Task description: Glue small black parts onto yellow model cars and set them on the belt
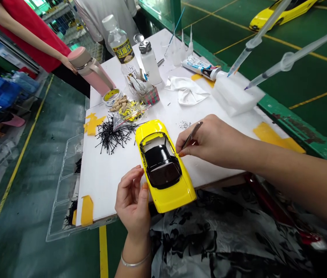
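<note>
Yellow glossy black-roofed model car (165, 166) at near edge of white rectangular tabletop (105, 181). Left hand (133, 200) half-curled against it, grip I can't confirm; right hand (218, 141) pinches slim metal tool (192, 134), tip hard to make out.

Bare desk (102, 181) left of the car (176, 199), between pin heap (108, 137) and near-corner tape (87, 211); room to pass, left hand (133, 197) at its right side. Heap reaches the car's far end, hindering passage there. Gap between right hand (209, 141) and cloth (188, 90): open but for specks (185, 124). Farther back, flask (95, 79) and bottle (125, 52) stand tall. Right: foam block (227, 96), syringes (267, 74) jutting up and outward.
</note>
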A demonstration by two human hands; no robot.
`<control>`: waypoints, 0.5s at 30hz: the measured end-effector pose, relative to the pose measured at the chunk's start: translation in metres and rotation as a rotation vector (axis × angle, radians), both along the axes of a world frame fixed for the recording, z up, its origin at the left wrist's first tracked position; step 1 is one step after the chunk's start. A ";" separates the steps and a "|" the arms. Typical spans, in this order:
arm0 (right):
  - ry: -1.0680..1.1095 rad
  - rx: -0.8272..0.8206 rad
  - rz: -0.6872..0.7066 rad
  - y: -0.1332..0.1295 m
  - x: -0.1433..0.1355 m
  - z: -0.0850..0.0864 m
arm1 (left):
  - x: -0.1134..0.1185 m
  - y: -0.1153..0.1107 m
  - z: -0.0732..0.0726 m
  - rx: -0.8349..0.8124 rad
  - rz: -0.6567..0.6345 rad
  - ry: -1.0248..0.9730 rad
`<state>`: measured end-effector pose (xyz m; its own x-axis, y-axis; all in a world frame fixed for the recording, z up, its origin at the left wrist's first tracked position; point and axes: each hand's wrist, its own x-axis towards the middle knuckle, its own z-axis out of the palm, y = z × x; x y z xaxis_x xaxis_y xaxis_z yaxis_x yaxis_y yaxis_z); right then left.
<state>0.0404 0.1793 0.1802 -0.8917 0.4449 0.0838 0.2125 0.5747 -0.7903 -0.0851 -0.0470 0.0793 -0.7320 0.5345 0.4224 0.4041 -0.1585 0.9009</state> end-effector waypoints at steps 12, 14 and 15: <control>-0.063 0.194 0.038 -0.002 -0.013 0.004 | 0.001 0.001 0.000 0.015 -0.012 0.035; -0.069 0.224 0.038 -0.004 -0.016 0.007 | 0.001 0.001 0.000 0.022 -0.014 0.042; -0.076 0.229 0.040 -0.004 -0.018 0.008 | 0.001 0.001 0.000 0.025 -0.016 0.045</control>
<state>0.0223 0.1749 0.1884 -0.9156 0.3867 0.1102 0.2402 0.7458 -0.6214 -0.0846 -0.0459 0.0797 -0.7036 0.5348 0.4679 0.4412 -0.1874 0.8776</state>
